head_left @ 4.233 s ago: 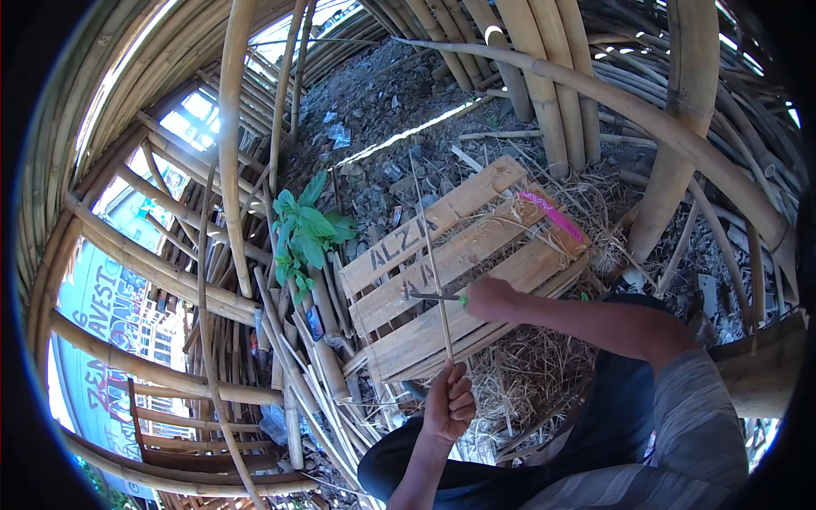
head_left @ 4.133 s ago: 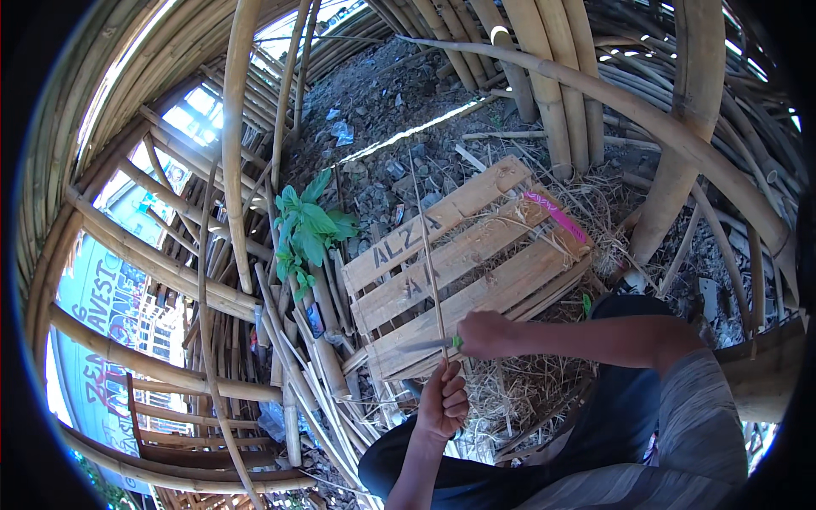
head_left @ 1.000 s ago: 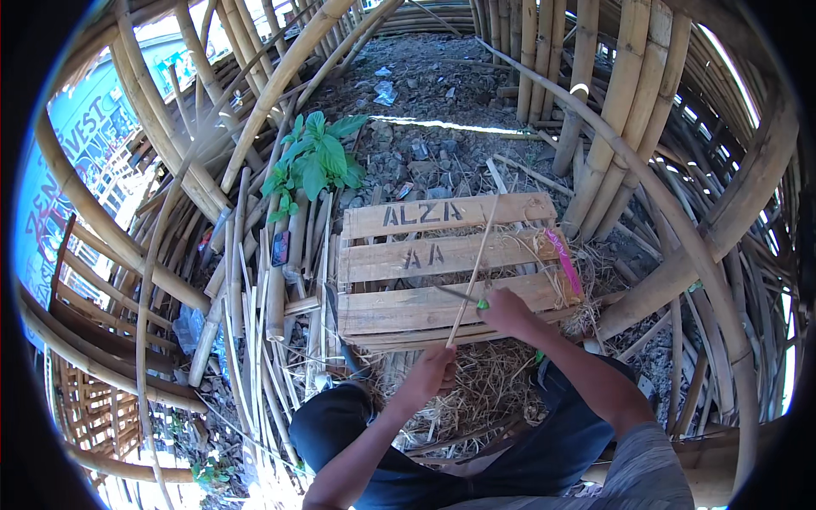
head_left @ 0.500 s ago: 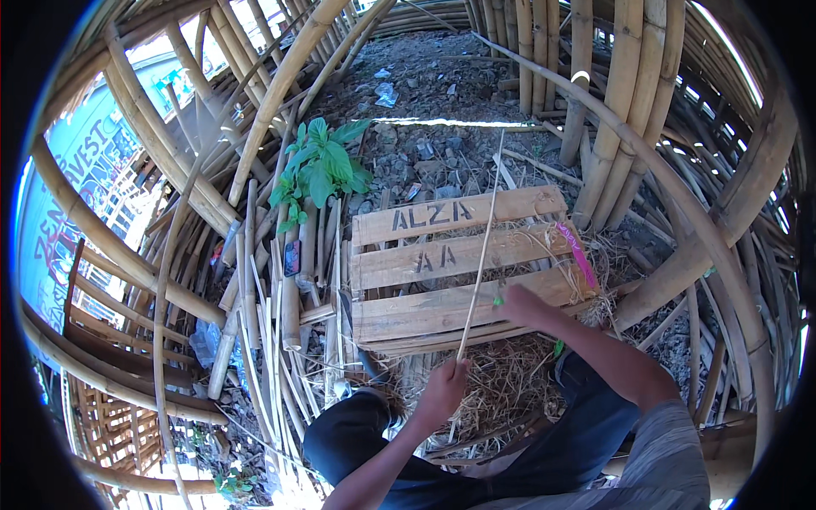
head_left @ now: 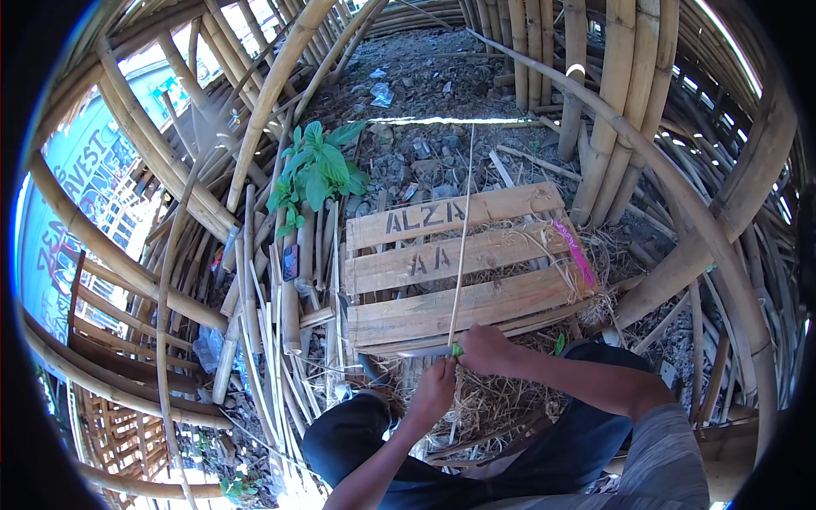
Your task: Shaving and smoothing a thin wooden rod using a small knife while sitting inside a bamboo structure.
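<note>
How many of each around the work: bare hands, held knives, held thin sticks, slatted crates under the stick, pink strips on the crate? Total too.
Hands: 2 (left hand, right hand)
Held knife: 1
Held thin stick: 1
Slatted crate: 1
Pink strip: 1
Total: 6

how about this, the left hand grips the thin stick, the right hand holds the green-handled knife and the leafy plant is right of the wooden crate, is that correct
Not quite: in the head view the leafy plant is up and left of the wooden crate. The left hand does grip the thin stick, and the right hand holds the green-handled knife.
</note>
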A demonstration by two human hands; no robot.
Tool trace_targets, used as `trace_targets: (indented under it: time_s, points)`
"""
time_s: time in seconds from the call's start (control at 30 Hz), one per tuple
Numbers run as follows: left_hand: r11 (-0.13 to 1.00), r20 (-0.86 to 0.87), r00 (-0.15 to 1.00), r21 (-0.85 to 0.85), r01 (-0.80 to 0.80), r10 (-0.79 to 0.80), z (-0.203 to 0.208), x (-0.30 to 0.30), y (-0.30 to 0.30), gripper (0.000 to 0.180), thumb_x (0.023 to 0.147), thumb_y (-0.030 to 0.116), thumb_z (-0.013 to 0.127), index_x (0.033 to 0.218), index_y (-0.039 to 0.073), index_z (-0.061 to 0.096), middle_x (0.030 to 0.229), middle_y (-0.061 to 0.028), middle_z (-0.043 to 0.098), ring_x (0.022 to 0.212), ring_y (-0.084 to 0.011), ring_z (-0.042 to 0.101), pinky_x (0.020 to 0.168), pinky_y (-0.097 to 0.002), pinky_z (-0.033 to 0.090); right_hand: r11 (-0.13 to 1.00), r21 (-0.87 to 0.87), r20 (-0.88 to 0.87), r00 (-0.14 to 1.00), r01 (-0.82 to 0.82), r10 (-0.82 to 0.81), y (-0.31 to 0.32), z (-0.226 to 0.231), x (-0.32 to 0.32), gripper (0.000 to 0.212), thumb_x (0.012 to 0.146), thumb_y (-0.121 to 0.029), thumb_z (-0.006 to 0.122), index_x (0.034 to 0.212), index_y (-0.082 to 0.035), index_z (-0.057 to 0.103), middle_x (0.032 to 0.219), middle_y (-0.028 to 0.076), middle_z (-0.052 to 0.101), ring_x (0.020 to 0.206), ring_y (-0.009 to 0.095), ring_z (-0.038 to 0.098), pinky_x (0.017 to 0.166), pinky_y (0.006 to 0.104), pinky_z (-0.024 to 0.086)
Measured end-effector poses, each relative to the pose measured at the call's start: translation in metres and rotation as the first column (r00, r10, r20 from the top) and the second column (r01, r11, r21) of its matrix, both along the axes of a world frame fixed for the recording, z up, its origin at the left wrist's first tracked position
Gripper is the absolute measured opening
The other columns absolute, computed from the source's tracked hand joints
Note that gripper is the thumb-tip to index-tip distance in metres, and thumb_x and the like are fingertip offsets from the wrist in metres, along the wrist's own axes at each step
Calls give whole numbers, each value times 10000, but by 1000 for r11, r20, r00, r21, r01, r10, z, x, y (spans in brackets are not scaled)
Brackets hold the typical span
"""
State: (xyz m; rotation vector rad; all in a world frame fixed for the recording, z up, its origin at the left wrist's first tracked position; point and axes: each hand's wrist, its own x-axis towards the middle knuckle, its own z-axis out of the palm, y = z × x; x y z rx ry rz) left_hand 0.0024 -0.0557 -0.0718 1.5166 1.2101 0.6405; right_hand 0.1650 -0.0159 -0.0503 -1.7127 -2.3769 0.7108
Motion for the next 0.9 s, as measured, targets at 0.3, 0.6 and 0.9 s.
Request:
trace_targets:
  time_s: [0.3,0.6,0.9]
  points:
    - [950,228,971,-313,6,69,-4,-3,-1,258,947,216,393,725,86,400,555,33,327,441,-57,292,398,-223,243,996,72,84,995,-53,47,-7,-3,0,235,690,-228,567,688,-3,637,665,204,612,668,335,631,603,417,510]
    - [835,318,939,-546,67,132,30,4,-5,285,944,259,391,691,135,348,531,65,249,413,-42,211,377,-230,159,966,-133,42,975,223,-219,5,-8,21,284,710,-260,567,748,9,649,716,198,630,698,323,638,644,414,510]
    - [938,195,979,-346,10,62,15,3,-9,282,943,206,389,689,84,381,521,34,305,436,-66,288,410,-239,236,944,-22,55,944,328,-326,40,-11,64,248,679,-254,600,700,-10,639,616,168,612,606,321,631,590,404,516]
